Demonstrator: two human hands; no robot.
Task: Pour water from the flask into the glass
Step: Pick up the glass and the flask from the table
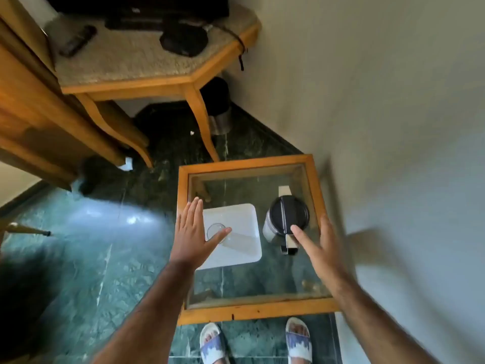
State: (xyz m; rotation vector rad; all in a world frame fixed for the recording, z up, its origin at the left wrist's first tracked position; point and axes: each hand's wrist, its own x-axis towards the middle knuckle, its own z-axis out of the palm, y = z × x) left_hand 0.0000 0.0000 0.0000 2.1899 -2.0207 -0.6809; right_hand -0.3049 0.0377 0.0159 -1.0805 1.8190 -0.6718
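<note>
Flask (286,219) upright on glass-topped desk (252,312), right of white tray (236,248). Glass (216,232) on tray, partly hidden by left hand (193,239), nearly invisible. Both hands' fingers spread, empty; right hand (321,249) blurred beside the flask handle.

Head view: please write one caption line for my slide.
Open left hand and right hand hover above glass and flask before pouring.

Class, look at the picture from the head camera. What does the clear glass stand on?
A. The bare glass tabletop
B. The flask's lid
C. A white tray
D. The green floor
C: the glass stands on the white tray, which lies on the glass-topped table, to the left of the flask.
</note>
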